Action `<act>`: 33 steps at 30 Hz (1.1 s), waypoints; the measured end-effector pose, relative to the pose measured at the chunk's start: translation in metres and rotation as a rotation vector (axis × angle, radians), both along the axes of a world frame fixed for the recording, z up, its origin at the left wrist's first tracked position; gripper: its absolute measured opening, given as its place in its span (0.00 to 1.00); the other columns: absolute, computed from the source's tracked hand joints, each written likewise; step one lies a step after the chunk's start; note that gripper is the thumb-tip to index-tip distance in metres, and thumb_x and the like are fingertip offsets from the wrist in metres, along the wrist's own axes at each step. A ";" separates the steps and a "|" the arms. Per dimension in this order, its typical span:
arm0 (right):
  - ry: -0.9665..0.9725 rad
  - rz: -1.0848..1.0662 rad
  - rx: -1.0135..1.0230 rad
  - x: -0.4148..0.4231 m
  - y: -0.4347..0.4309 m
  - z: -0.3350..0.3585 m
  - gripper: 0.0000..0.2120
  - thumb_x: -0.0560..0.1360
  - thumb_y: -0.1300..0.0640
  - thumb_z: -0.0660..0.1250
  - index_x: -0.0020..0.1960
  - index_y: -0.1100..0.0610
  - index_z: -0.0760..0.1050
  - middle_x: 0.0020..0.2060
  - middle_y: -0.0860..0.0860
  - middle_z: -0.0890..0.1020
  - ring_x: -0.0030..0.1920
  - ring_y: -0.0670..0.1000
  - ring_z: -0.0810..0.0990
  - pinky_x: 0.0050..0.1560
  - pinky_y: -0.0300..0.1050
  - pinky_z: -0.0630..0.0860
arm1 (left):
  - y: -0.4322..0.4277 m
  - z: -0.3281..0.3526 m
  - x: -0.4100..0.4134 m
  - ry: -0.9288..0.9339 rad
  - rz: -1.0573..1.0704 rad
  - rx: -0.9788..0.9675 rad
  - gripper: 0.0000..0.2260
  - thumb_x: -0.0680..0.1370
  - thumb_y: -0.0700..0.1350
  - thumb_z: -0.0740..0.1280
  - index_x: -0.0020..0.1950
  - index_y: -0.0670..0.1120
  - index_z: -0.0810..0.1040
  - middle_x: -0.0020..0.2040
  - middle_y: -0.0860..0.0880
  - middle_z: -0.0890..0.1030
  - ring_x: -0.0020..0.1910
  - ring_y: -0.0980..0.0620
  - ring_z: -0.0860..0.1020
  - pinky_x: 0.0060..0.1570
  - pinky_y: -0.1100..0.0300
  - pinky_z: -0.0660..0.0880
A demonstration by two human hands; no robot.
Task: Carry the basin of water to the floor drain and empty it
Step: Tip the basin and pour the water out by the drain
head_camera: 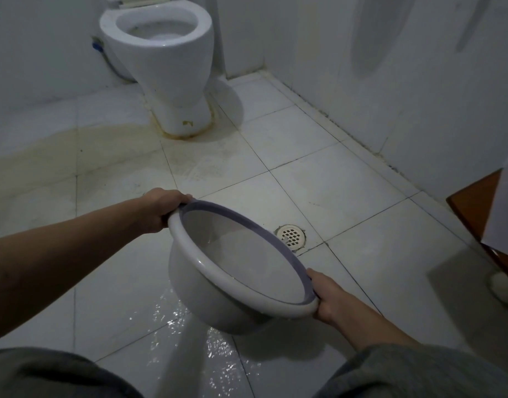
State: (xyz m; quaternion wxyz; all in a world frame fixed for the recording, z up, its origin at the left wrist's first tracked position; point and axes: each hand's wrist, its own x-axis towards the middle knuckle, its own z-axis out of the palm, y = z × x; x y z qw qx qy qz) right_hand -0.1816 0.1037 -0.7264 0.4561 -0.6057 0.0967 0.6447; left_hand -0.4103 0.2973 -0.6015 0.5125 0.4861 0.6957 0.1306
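I hold a white basin point(207, 294) with a grey-purple inner rim above the tiled floor, tilted towards the right. Water lies low inside it. My left hand point(161, 209) grips the far rim, fingers curled over the edge. My right hand point(326, 295) grips the near rim, thumb on top. The round floor drain point(290, 235), with a pale grated cover, sits in the floor just beyond the basin's right edge, partly hidden by the rim.
A white toilet point(166, 67) stands at the back against the wall, with a yellowish stain point(60, 150) spreading left from its base. Wet splashes point(189, 326) glisten on the tiles under the basin. A brown wooden door edge point(476, 208) juts in at right.
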 end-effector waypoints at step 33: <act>0.007 0.024 0.012 -0.010 0.012 0.006 0.18 0.84 0.53 0.55 0.46 0.60 0.79 0.28 0.55 0.85 0.33 0.54 0.83 0.26 0.40 0.79 | 0.032 0.036 0.023 -0.069 -0.066 -0.017 0.16 0.81 0.41 0.63 0.67 0.36 0.74 0.62 0.37 0.78 0.47 0.44 0.78 0.45 0.51 0.77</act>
